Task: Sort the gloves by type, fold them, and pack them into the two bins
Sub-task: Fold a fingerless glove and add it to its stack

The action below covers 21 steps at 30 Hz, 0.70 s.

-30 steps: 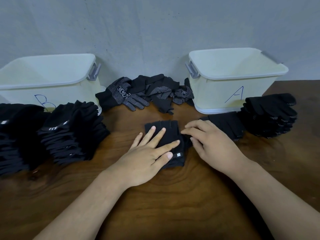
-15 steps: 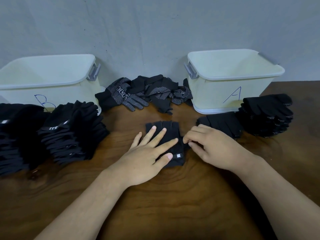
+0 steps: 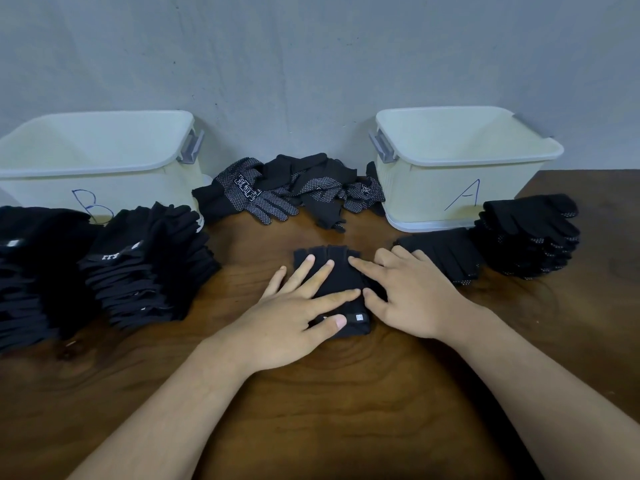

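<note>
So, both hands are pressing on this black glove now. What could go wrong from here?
1. The glove is only held flat by the left hand and the right hand; any fold may spring open when they lift.
2. The tall stack in front of bin B looks uneven, so one more glove could topple it.
3. The loose pile mixes dotted and plain gloves, so a wrong type might get picked.

Bin B (image 3: 145, 188) is sitting at frame left, bin A (image 3: 433, 192) at right, loose gloves (image 3: 294, 188) lying between; left stacks (image 3: 149, 268) and right stack (image 3: 530, 237) are flanking the centre glove (image 3: 341, 271).
</note>
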Each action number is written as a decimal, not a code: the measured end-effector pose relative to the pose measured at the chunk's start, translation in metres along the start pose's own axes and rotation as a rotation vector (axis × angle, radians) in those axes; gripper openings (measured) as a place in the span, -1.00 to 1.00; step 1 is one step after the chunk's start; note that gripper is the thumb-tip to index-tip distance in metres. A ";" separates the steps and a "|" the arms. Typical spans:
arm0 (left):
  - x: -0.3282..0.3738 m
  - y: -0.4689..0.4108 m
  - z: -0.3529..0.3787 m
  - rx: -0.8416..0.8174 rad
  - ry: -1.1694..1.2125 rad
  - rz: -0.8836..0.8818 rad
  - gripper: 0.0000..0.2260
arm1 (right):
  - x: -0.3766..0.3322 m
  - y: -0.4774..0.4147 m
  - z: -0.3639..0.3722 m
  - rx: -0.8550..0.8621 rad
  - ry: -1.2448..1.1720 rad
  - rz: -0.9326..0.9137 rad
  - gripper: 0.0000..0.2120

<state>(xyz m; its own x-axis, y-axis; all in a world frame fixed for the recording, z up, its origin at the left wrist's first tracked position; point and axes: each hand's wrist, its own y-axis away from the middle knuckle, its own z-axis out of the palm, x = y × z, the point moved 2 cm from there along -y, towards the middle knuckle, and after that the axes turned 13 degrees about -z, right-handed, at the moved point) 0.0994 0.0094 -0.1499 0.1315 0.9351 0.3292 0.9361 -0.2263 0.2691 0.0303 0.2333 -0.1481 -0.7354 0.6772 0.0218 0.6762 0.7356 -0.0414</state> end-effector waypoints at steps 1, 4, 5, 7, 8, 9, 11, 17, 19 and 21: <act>-0.001 0.000 0.000 0.007 0.018 0.002 -0.57 | -0.002 -0.001 -0.001 -0.013 0.026 -0.002 -0.28; -0.003 0.001 0.000 0.060 0.092 0.000 -0.56 | -0.007 0.000 -0.003 -0.028 0.056 0.009 -0.25; -0.004 0.002 0.000 0.083 0.106 -0.004 -0.56 | -0.008 0.000 -0.005 -0.033 0.057 0.016 -0.25; -0.005 0.004 0.001 0.105 0.112 -0.007 -0.55 | -0.010 -0.001 -0.008 -0.034 0.034 0.041 -0.28; -0.005 0.004 0.001 0.107 0.102 -0.007 -0.55 | -0.011 -0.002 -0.010 -0.023 0.006 0.057 -0.32; -0.004 0.004 0.001 0.105 0.090 -0.008 -0.55 | -0.013 -0.003 -0.011 -0.007 -0.030 0.075 -0.39; -0.002 0.005 0.001 0.103 0.080 -0.010 -0.55 | -0.016 -0.007 -0.013 0.043 -0.117 0.130 -0.54; -0.003 0.007 0.002 0.128 0.111 -0.001 -0.55 | -0.021 -0.023 -0.022 0.109 -0.430 0.420 -0.62; -0.004 0.007 0.002 0.138 0.119 0.001 -0.55 | -0.020 -0.029 -0.024 0.052 -0.512 0.486 -0.64; -0.004 0.008 0.002 0.145 0.120 0.002 -0.54 | -0.019 -0.035 -0.025 0.023 -0.591 0.506 -0.69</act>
<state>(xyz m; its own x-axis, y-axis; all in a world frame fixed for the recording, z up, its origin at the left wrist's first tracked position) 0.1068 0.0043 -0.1514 0.1014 0.8934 0.4376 0.9742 -0.1783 0.1383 0.0219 0.1945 -0.1225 -0.2438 0.8049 -0.5411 0.9395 0.3345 0.0744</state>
